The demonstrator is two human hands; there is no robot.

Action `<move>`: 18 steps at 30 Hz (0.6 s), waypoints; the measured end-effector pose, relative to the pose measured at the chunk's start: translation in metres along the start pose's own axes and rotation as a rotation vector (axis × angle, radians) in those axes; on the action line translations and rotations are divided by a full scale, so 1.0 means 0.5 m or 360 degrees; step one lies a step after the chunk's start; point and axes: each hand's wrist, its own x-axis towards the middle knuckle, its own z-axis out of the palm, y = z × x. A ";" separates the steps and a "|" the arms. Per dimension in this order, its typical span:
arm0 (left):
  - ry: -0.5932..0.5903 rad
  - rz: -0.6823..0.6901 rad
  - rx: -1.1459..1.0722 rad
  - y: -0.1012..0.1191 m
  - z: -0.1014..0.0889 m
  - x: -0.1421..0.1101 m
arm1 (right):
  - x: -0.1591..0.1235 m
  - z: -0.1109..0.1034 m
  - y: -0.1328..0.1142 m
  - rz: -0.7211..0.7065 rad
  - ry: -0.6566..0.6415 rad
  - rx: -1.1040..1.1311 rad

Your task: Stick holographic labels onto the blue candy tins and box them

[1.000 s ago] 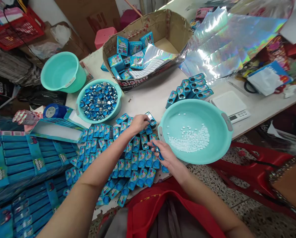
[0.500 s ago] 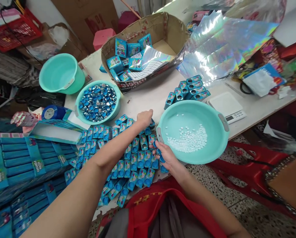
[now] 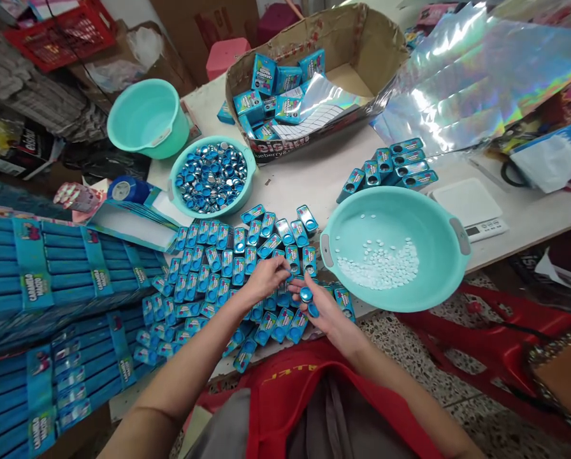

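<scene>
Rows of small blue tins (image 3: pixel 228 261) cover the white table (image 3: pixel 314 178) in front of me. My left hand (image 3: pixel 266 277) is pinched closed over the near edge of these rows, fingertips touching a tin next to my right hand. My right hand (image 3: pixel 317 306) is closed round several small blue round lids (image 3: pixel 307 296). Just right of it stands a large teal basin (image 3: pixel 448 280) holding small white tablets (image 3: pixel 378 264). A smaller teal bowl (image 3: pixel 180 197) full of blue and silver lids (image 3: pixel 212 177) sits behind the rows.
A cardboard box (image 3: pixel 362 38) with blue packs stands at the back, holographic foil (image 3: pixel 477 70) to its right. A short row of tins (image 3: pixel 390 166) and a white scale (image 3: pixel 471 207) lie behind the basin. An empty teal bucket (image 3: pixel 146 118) and stacked blue cartons (image 3: pixel 51 280) are left. A red chair (image 3: pixel 496 331) stands right.
My left hand has drawn back from the far tins near the basin's rim to the near edge of the rows, beside my right hand. The view has shifted left.
</scene>
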 end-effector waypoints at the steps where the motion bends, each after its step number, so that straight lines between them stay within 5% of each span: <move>1: 0.0045 -0.0035 0.0154 0.004 -0.002 0.013 | -0.003 -0.004 0.001 0.0017 0.0025 0.0022; 5: 0.0000 -0.0150 0.0869 0.033 0.011 0.070 | -0.010 -0.024 0.001 -0.0071 -0.0021 -0.0001; 9: -0.0047 -0.0259 0.1146 0.061 0.037 0.094 | -0.018 -0.032 -0.005 -0.0237 -0.0033 -0.0063; 14: -0.0029 -0.0258 0.1040 0.047 0.026 0.085 | -0.023 -0.037 -0.013 -0.0329 0.0004 -0.0055; 18: 0.0082 -0.0086 0.0498 0.024 0.009 0.053 | -0.014 -0.047 -0.007 -0.0399 0.0111 -0.0208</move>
